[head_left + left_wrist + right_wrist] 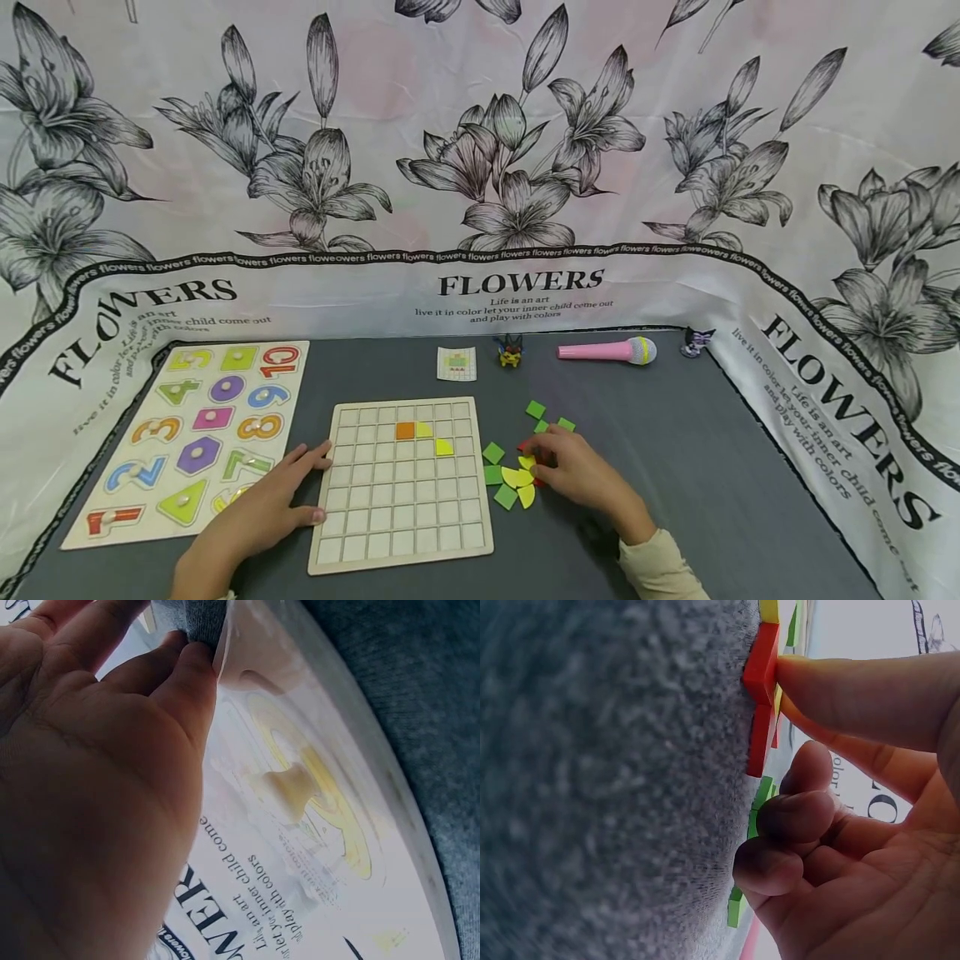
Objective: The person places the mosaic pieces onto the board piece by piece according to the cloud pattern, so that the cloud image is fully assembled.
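Sitting left on the grey tabletop (720, 500), the number-and-shape peg board (176, 454) looks outside the work. Next down, wooden grid board (401, 543), mid-table: barely started, by my read. Three tiles seated in its upper rows, other cells bare. Left hand (262, 506) spread wide, fingertips and thumb at that board's left edge, no grip. Right hand (581, 475) over the loose pile just right of the board, thumb and index narrow at a yellow tile (527, 462); can't tell if it's pinched. Pattern card (457, 375) lies beyond the far edge.

Tiles last. Done: orange square tile (405, 431), a yellow quarter-round tile (423, 430) just right of it, another one row nearer and one column over. Left: green square tiles (506, 497), more yellow, some red tiles (760, 741), all loose.

Hidden: peg board numeral below the 7 is mostly under the left hand. Left wrist view doesn't make the fingertip contact clear. Right hand covers part of the pile, so no firm count; right wrist view has the reds edge-on, outline unclear. Card print too small to read.
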Motion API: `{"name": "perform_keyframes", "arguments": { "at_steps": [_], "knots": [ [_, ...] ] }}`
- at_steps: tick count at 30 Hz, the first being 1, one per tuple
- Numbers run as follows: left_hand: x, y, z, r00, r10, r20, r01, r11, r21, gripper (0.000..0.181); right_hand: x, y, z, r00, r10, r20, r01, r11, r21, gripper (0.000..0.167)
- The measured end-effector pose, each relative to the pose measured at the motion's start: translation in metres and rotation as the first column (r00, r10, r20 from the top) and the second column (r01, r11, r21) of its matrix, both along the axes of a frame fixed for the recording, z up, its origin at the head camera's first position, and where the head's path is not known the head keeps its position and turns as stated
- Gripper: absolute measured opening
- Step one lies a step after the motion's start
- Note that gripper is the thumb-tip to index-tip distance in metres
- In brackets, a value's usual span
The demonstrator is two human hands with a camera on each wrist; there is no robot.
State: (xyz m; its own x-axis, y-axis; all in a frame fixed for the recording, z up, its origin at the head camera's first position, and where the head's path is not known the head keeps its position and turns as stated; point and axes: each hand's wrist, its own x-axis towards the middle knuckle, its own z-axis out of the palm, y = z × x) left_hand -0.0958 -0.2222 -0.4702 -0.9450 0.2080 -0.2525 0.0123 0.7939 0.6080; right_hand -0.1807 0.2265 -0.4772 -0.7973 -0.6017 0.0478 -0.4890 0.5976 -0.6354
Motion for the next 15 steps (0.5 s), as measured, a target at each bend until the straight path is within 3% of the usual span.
{"name": "perform_keyframes", "arguments": {
  "at_steps": [15],
  "knots": [
    [0.0003, 0.0008, 0.0011, 1.000, 0.014, 0.014, -0.014, 1.000, 0.013, 0.080, 0.0018, -0.0019, -0.0025, 1.000, 0.010, 0.009, -0.009, 0.999, -0.040, 0.011]
  ]
}}
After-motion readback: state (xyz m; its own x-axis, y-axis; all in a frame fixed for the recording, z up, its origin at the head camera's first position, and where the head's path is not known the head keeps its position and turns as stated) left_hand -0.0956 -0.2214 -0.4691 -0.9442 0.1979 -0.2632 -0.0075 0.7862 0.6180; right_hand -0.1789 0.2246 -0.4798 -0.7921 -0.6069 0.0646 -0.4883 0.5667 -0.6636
